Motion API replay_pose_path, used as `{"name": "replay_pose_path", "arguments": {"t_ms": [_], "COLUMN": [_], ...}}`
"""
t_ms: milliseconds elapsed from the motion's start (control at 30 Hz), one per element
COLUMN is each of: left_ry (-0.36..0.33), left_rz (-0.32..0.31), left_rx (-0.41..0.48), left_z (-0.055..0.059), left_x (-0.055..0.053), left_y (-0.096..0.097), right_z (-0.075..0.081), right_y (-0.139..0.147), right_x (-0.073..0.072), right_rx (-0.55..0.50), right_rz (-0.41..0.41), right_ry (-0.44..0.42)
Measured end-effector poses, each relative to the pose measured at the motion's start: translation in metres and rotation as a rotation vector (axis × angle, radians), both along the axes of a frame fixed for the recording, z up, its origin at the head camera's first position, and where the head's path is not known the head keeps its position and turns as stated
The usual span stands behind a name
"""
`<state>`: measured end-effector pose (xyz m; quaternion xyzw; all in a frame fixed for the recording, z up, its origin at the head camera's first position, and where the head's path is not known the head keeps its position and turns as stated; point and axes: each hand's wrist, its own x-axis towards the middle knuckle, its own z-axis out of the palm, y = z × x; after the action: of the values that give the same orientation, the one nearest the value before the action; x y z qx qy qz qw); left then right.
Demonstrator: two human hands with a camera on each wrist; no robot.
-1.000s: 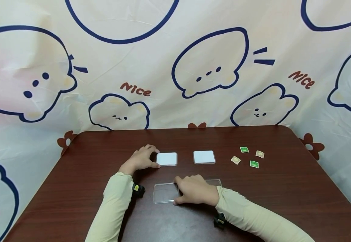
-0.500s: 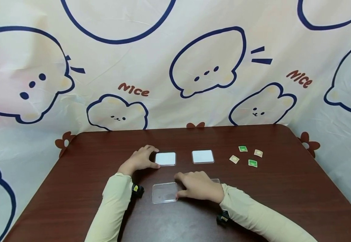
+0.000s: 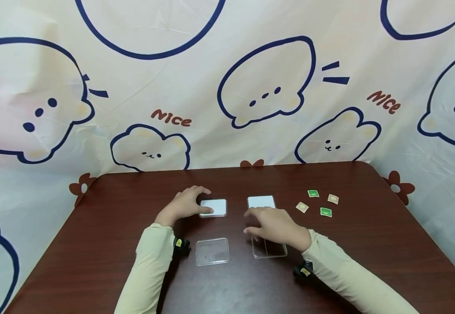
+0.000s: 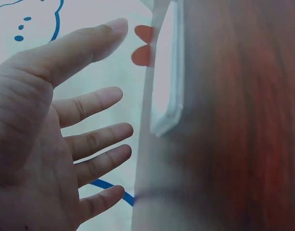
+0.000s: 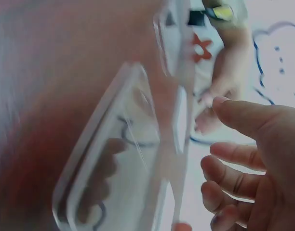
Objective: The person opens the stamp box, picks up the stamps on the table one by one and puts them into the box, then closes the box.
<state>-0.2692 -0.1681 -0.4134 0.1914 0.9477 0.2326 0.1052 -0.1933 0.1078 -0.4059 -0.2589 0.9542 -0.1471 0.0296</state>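
A flat clear case with a white face (image 3: 218, 207) lies on the table at the left. My left hand (image 3: 182, 205) hovers at its left edge, thumb crossing over it in the head view. The left wrist view has these fingers (image 4: 97, 139) spread, apart from the case (image 4: 166, 72). My right hand (image 3: 276, 224) is over the table, fingers loosely bent and holding nothing. Behind it a second white-faced case (image 3: 261, 201) is partly covered. Below it lies a transparent case (image 3: 276, 249), partly hidden by the hand. Another transparent piece (image 3: 212, 251) lies to the left.
Small square stickers or cards lie right of the cases: green ones (image 3: 326, 212) and beige ones (image 3: 302, 207). The brown table (image 3: 94, 244) ends at a patterned cloth (image 3: 207, 144) behind and at both sides.
My right hand has left the left transparent piece and moved right and away from me, uncovering more of the right transparent case. My left hand has lifted slightly off the white-faced case's edge.
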Motion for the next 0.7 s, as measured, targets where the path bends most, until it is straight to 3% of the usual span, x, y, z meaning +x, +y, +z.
{"name": "replay_pose_path", "arguments": {"t_ms": [333,700], "left_ry": [0.000,-0.016], "left_rz": [-0.057,-0.089], "left_rx": [0.041,0.071], "left_z": [0.008,0.011], "left_x": [-0.004,-0.009], "left_y": [0.026,0.061], "right_z": [0.015,0.009], "right_y": [0.061,0.112], "right_x": [-0.022,-0.035], "right_rx": [-0.127,-0.165], "right_rz": [-0.164,-0.280], "right_ry": [0.011,-0.016]}}
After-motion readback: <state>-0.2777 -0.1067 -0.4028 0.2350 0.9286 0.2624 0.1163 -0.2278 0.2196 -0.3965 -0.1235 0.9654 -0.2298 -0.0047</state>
